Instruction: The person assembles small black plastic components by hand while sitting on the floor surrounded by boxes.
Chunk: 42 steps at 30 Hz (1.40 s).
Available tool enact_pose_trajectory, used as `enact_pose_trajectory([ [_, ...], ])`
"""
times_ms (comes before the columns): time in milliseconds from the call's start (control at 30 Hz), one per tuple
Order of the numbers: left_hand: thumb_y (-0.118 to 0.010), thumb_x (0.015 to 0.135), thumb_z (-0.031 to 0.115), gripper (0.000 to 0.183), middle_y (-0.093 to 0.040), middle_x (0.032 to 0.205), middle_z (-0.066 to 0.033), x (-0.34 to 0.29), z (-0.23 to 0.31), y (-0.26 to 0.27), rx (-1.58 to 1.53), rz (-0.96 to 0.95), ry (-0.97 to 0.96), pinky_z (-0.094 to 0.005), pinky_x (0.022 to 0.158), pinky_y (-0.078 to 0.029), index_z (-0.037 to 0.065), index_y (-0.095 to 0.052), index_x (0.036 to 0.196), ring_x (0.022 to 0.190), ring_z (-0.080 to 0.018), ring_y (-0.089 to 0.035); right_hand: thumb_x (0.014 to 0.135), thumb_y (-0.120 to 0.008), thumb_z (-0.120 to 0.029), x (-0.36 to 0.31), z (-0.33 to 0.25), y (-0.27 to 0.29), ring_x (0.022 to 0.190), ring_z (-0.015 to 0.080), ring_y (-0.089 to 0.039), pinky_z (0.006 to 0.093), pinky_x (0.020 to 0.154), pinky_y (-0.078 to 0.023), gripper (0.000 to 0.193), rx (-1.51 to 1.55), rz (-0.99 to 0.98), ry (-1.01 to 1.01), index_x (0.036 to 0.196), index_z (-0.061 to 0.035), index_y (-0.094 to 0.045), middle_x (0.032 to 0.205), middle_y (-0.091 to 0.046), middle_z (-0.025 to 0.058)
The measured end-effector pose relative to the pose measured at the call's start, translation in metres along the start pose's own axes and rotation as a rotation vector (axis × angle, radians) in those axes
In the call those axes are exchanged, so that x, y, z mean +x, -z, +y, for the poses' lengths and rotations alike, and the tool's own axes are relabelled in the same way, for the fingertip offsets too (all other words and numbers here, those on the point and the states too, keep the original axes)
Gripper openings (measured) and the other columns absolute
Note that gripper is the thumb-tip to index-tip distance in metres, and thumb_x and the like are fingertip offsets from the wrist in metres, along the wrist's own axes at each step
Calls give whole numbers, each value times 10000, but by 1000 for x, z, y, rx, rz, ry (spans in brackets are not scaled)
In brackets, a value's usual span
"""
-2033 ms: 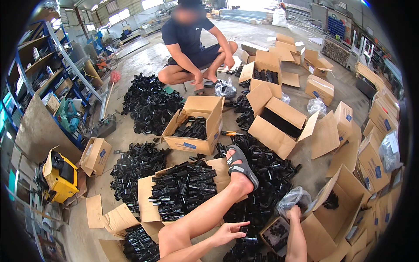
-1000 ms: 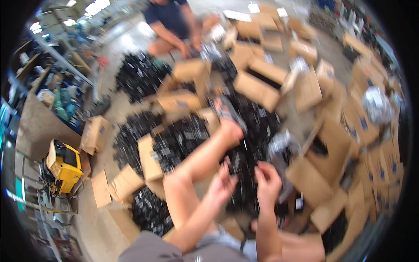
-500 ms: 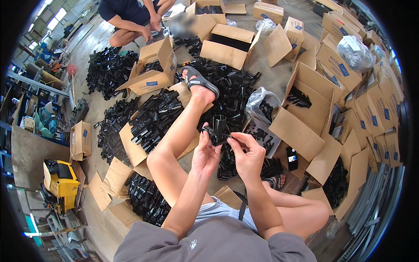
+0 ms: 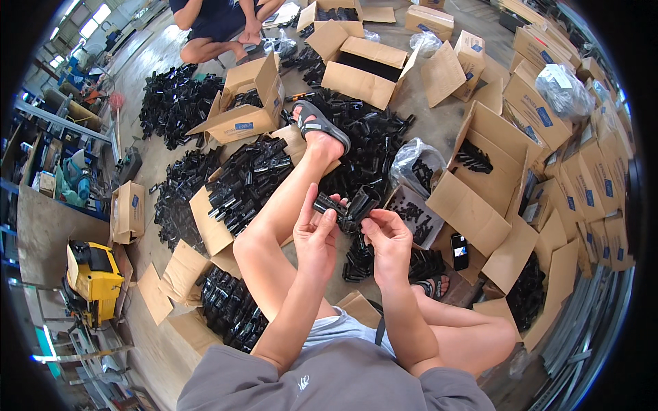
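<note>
Between my hands is a glossy black tubular fitting (image 4: 362,204), with two short cylinders set at an angle to each other. My left hand (image 4: 315,236) holds its left cylinder, thumb on the near side and index finger stretched up behind. Fingertips of my right hand (image 4: 391,240) pinch at the fitting's lower right side; whether they also hold a small piece there is hidden. Just right of that hand sits a grey tray (image 4: 433,238) with many small black parts. Behind the fitting spreads a pile of similar black tubular parts (image 4: 373,133).
Open cartons of black parts stand around me, including a large carton (image 4: 473,198) on the right and a carton (image 4: 240,123) ahead. Stacked boxes (image 4: 589,171) line the right side. A phone (image 4: 459,251) lies near my right foot. A co-worker (image 4: 219,27) crouches at the far left.
The fitting has turned from upright to tilted, and its second cylinder now points left. My right hand has shifted slightly, staying against it. The co-worker's arms have moved up.
</note>
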State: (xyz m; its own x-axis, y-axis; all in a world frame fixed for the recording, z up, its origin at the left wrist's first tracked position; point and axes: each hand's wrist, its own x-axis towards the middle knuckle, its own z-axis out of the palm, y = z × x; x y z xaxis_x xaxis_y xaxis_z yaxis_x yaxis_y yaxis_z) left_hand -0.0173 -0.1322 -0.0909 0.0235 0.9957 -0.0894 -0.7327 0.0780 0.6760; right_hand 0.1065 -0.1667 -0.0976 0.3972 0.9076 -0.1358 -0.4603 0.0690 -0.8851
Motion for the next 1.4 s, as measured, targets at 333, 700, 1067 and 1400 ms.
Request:
enact_pose_trajectory([
  [333, -702, 897, -88, 722, -666, 1294, -204, -7, 20, -10, 415, -210, -259, -376, 1014, -551, 80, -443, 1550, 1142, -266, -693, 937, -755, -67, -1, -1, 13, 793, 129, -661, 275, 711, -523, 141, 392, -172, -156, 1060, -22, -703, 980, -744, 64],
  [700, -766, 841, -115, 707, -711, 1247, -190, -12, 29, -17, 437, -392, -301, -233, 809, -581, 21, -519, 1489, 938, -117, -714, 935, -740, -41, -3, -3, 25, 864, 154, -698, 288, 744, -560, 162, 430, -266, -177, 1095, -38, -717, 1015, -752, 81],
  [1067, -813, 780, -45, 583, -707, 1277, -177, 3, 37, -9, 1061, -506, -624, -383, 1026, -547, 7, -650, 1337, 1219, -321, -675, 997, -704, -218, -20, -37, 6, 978, 161, -691, 296, 829, -557, 231, 257, -171, -282, 1115, -20, -702, 1070, -725, 82],
  [1400, -662, 1026, 302, 649, -593, 1447, -157, 1, 1, 49, 487, -143, 285, -327, 1077, -479, 25, -409, 1556, 1313, -193, -579, 1019, -676, -220, 2, 20, 25, 793, 135, -702, 274, 713, -573, 218, -102, -94, -371, 1059, -7, -699, 927, -734, 57],
])
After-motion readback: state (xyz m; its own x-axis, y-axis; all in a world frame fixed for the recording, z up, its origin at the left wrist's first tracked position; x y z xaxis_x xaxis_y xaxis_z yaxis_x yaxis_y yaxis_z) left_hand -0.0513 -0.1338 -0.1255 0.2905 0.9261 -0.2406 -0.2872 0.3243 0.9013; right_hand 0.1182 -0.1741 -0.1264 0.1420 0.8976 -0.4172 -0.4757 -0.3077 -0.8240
